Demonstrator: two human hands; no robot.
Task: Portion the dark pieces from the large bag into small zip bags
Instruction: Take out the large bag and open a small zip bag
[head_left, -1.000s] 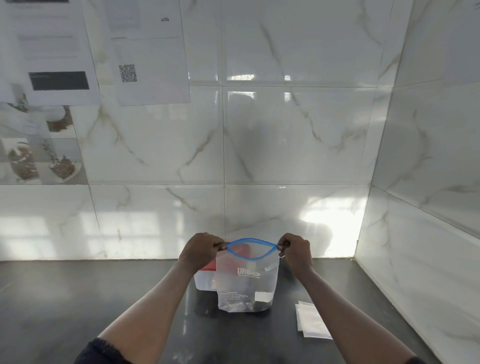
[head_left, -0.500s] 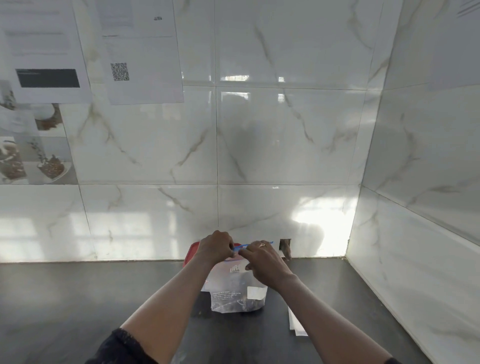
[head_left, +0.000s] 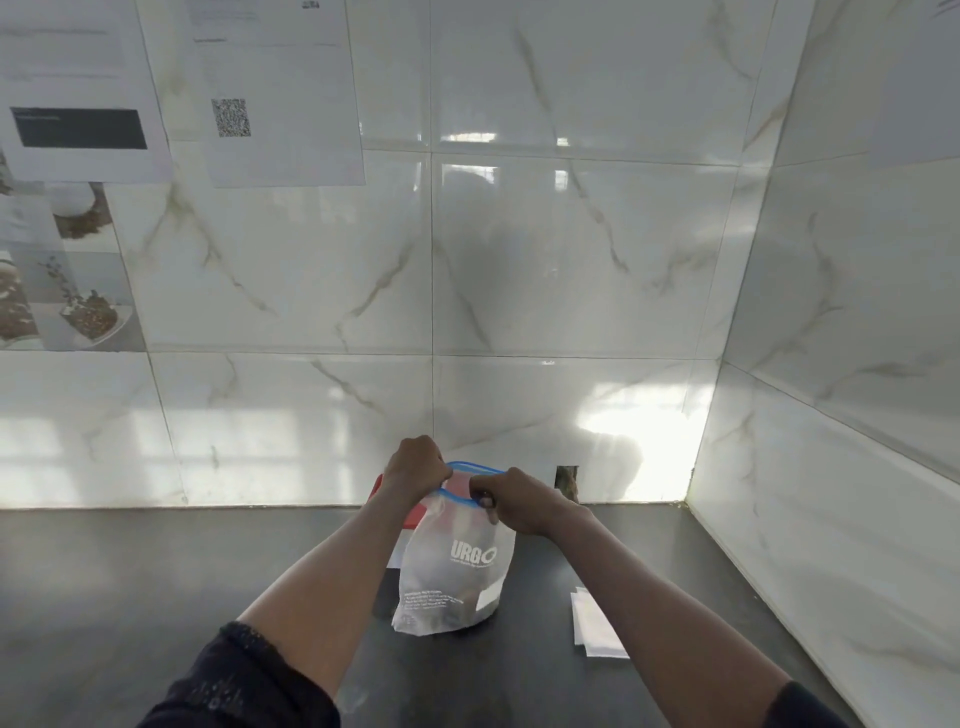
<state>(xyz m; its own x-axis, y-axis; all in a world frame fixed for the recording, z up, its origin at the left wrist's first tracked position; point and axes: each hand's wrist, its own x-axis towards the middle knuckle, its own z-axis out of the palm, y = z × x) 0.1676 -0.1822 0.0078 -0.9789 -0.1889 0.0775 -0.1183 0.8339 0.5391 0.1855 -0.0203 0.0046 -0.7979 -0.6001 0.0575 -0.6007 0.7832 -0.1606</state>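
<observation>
**Both grips on the big bag's blue zip**

Your large bag (head_left: 457, 577) stands upright on the dark tabletop (head_left: 156, 597), near the back wall and just in front of a red-lidded container (head_left: 387, 501). It is frosted, see-through plastic with white "URGO" lettering, finer print below that, and a white patch low on its right side. Dark contents show dimly through the lower half. A blue zip strip (head_left: 460, 497) runs along its mouth, and the two sides of the strip stand slightly apart. Your left grip (head_left: 415, 467) is curled round the zip's left end. Your right grip (head_left: 514, 501) pinches the front strip, fingers folded over its edge. The small zip bags (head_left: 597, 626) lie flat in a pale stack on the tabletop, to the right of the large bag and apart from it.
</observation>
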